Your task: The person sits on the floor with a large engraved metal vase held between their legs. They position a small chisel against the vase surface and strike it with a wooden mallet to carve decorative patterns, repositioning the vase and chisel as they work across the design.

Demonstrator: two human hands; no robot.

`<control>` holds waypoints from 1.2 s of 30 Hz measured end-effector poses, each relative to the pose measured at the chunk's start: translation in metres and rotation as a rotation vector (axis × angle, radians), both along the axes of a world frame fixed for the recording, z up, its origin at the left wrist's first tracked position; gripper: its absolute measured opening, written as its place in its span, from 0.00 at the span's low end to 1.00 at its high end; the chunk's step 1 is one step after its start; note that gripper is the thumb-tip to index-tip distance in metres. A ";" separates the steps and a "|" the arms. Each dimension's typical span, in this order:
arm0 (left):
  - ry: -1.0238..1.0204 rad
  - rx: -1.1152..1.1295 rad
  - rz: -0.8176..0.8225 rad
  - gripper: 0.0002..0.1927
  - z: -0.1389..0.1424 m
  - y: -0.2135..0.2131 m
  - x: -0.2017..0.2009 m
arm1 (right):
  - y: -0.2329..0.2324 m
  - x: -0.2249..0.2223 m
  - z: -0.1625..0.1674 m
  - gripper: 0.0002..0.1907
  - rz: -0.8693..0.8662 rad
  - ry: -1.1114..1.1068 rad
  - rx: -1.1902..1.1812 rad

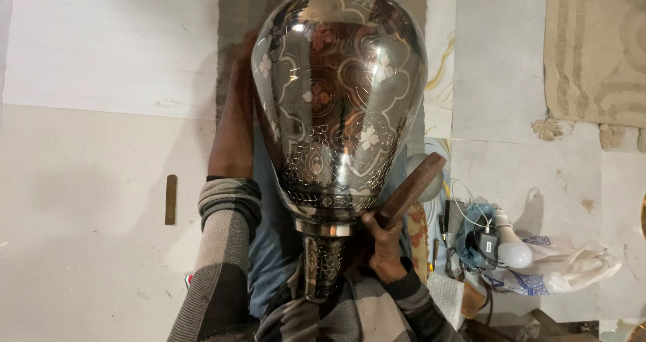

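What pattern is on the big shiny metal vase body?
Engraved flowers and scrolling lobed frames on the polished silver metal vase, with a leaf band near its neck; head view.

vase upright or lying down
Lying down: the vase rests across the lap, neck toward the person, left hand beside it.

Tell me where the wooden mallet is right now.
In the head view, the wooden mallet is right of centre, gripped in the right hand beside the lower right flank of the engraved metal vase, with the white light bulb farther right.
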State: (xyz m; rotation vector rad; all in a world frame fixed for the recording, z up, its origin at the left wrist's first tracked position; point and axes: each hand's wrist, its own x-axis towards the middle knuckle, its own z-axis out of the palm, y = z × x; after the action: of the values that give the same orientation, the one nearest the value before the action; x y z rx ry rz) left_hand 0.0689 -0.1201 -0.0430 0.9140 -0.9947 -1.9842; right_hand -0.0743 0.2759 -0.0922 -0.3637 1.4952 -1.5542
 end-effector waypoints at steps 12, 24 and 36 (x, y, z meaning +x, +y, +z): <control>-0.186 -0.015 -0.093 0.19 0.052 0.000 -0.005 | -0.008 0.013 -0.003 0.28 0.088 -0.633 0.053; -0.407 -0.238 -0.048 0.18 0.059 -0.007 -0.012 | -0.002 0.003 -0.004 0.20 0.057 -0.634 0.104; -0.169 -0.007 -0.092 0.27 0.046 0.000 0.000 | -0.015 -0.014 0.007 0.18 0.084 0.106 -0.017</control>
State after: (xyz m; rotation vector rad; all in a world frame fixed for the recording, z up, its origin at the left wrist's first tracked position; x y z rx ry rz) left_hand 0.0689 -0.1200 0.0030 1.0639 -1.1553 -2.0028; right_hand -0.0887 0.2608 -0.0851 -0.5200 1.5287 -1.5018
